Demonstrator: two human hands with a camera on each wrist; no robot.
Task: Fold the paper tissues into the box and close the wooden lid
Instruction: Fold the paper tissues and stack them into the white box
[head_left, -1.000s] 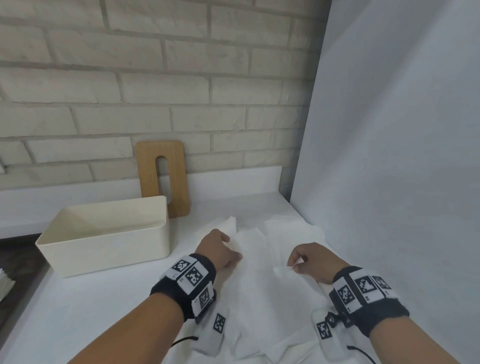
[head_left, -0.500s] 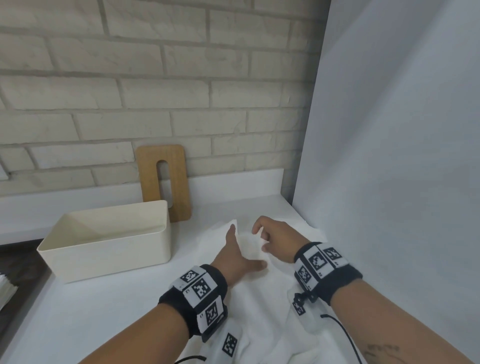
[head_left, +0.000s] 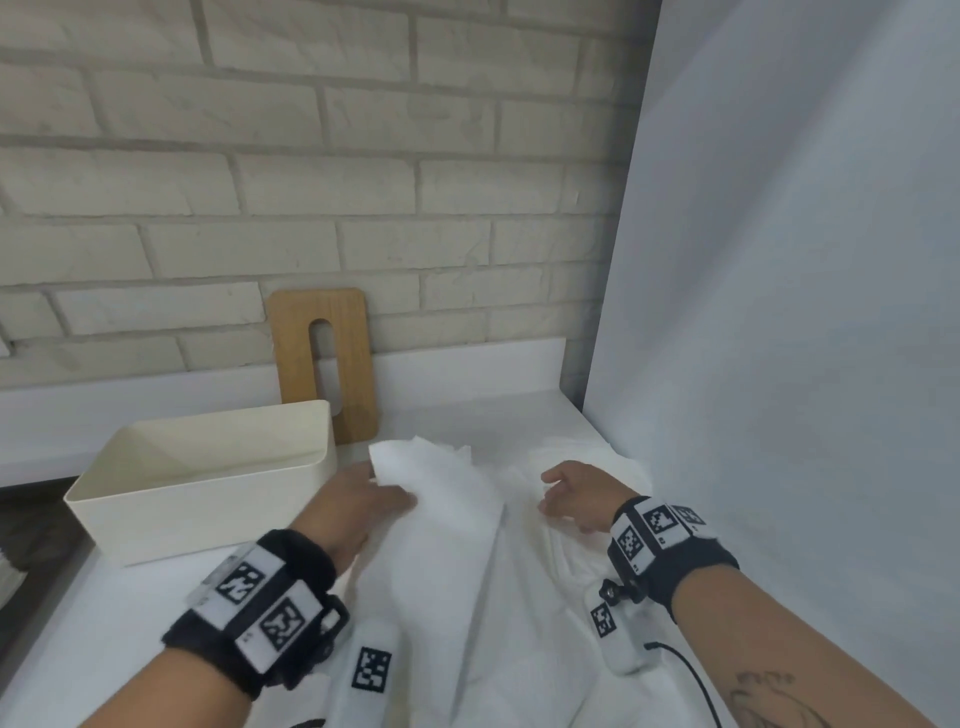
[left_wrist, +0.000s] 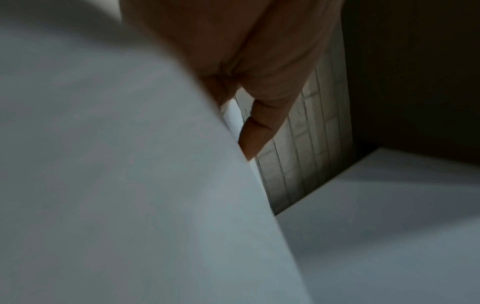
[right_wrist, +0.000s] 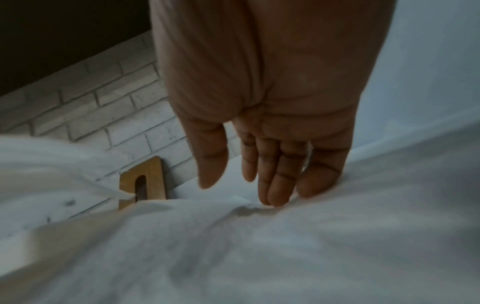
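Note:
A pile of white paper tissues (head_left: 524, 587) is spread on the white counter in front of me. My left hand (head_left: 363, 499) grips the far left edge of one tissue (head_left: 441, 483), thumb on top, and that edge is raised off the pile. In the left wrist view this tissue (left_wrist: 103, 164) hides most of the fingers (left_wrist: 257, 127). My right hand (head_left: 566, 493) holds nothing and rests on the pile to the right, its fingertips (right_wrist: 275, 197) touching the tissues (right_wrist: 259, 246). The empty cream box (head_left: 197, 514) stands to the left. The wooden lid (head_left: 322, 364) leans upright against the wall behind it.
A brick wall (head_left: 311, 182) with a white ledge runs along the back. A tall white panel (head_left: 779, 312) closes off the right side, close to my right hand. Bare counter (head_left: 130, 623) lies in front of the box; its dark left edge is near.
My left hand went from lying flat on the pile to gripping and lifting a tissue's left edge. My right hand drew back from the middle to the right.

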